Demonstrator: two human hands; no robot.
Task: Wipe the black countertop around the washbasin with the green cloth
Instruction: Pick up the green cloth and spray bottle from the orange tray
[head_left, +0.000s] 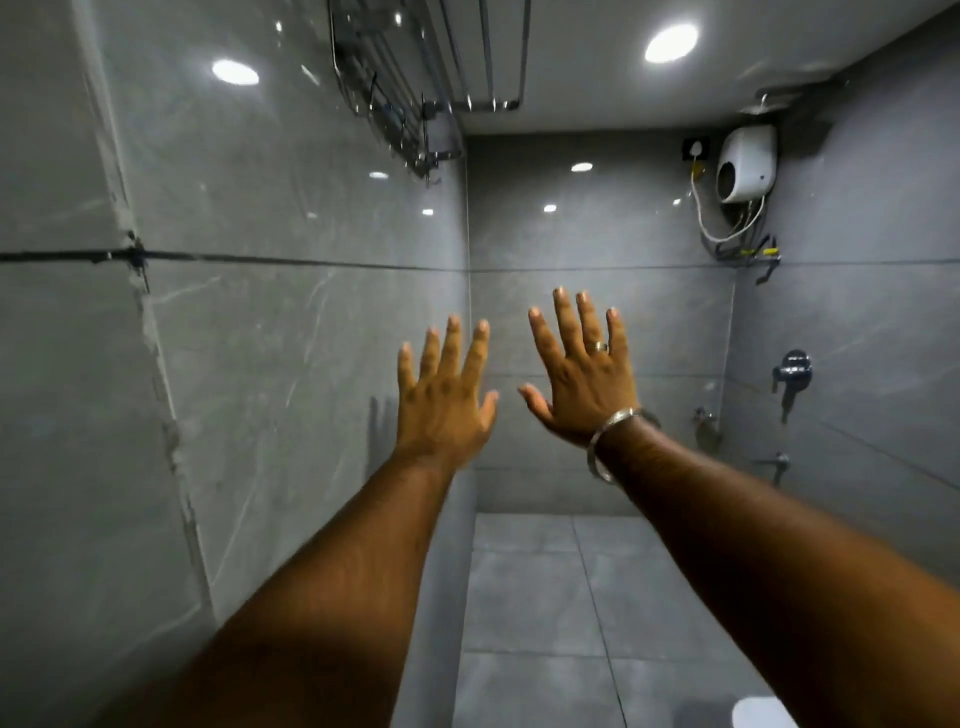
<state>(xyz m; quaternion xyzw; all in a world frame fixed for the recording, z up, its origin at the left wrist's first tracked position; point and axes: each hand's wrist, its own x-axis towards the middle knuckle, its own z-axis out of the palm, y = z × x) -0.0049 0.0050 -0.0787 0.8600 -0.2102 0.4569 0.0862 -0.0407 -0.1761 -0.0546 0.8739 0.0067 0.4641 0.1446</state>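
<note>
Both arms reach straight out in front of me in a grey tiled bathroom. My left hand (444, 395) is raised with its back toward me, fingers spread, holding nothing. Beside it, my right hand (584, 371) is raised the same way, fingers apart and empty, with a ring on one finger and a metal bangle at the wrist. The two hands are close but apart. No green cloth, black countertop or washbasin is in view.
A glossy grey tiled wall (260, 338) runs along my left. A metal towel rack (415, 104) hangs high on it. A white water heater (745, 163) sits in the far right corner, with taps (792, 371) on the right wall. Grey floor tiles (545, 597) lie ahead.
</note>
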